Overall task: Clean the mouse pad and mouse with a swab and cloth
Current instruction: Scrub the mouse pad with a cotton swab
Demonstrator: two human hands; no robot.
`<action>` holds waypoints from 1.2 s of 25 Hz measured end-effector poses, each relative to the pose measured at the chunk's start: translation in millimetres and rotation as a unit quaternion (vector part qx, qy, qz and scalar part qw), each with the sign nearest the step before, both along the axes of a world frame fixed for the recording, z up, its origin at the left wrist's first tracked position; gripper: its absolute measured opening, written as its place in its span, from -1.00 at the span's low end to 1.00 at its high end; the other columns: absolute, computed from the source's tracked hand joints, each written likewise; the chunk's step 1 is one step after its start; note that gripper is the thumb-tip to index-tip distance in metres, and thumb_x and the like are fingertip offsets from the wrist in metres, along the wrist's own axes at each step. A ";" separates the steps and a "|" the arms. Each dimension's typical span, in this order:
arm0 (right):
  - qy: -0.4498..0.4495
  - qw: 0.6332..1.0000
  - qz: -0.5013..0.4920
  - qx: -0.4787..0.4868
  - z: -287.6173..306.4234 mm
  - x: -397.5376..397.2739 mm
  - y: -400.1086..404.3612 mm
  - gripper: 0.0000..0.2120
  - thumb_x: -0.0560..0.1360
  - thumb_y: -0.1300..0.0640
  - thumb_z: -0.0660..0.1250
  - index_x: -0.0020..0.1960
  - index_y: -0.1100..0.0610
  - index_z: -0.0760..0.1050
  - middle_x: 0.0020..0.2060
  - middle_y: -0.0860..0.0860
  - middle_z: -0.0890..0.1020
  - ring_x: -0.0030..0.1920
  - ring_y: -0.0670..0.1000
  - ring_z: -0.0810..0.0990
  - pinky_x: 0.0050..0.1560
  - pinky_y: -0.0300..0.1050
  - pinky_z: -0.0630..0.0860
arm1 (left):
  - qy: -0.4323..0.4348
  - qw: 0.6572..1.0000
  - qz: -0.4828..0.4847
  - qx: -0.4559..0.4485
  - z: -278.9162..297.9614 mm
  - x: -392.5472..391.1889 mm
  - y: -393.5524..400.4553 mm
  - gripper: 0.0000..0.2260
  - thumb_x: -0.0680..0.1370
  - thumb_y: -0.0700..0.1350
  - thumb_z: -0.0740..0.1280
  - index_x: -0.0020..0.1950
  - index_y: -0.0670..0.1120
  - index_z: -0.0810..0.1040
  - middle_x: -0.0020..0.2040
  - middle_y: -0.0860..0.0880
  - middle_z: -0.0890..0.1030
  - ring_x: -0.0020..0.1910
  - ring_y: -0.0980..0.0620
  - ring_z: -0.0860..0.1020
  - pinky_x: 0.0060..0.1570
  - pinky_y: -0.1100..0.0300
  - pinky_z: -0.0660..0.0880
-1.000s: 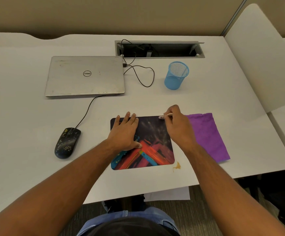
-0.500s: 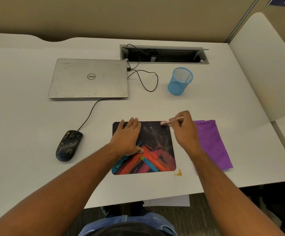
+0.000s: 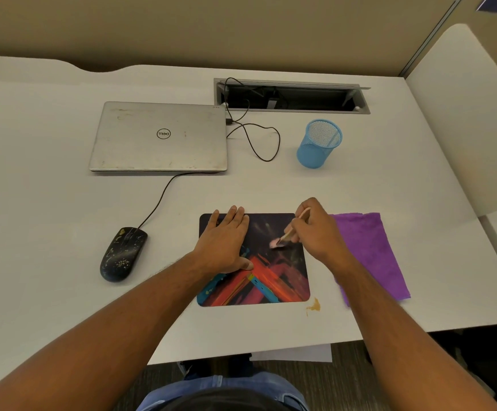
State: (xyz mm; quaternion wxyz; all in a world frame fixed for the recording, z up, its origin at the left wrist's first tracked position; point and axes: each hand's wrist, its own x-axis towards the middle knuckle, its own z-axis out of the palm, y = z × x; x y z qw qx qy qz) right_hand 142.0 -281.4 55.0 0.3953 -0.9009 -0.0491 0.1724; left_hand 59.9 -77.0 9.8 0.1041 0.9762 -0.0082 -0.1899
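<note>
Purple cloth [image 3: 368, 250] right of mouse pad [image 3: 274, 280], mouse [image 3: 122, 254] left

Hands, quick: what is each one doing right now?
Left hand: open, flat, fingers straight, pressing on the pad.
Right hand: closed in a pinch on the swab, whose tip touches the pad.

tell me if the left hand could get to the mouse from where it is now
Probably yes: the left hand lies flat on the mouse pad, holding nothing, and only bare desk separates it from the mouse.
</note>
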 end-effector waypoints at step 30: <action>-0.021 0.999 -0.018 0.018 -1.9 -4.0 16.0 -0.82 0.66 0.10 0.28 -0.04 -0.11 0.33 -0.07 -0.05 0.68 -0.07 -0.03 0.69 -0.15 -0.12 0.66 | -0.010 1.000 -0.010 -0.003 -3.3 0.0 2.3 0.07 0.39 0.40 0.38 0.63 -0.06 -0.14 0.63 -0.05 -0.15 0.59 -0.05 -0.20 0.52 -0.14 -0.24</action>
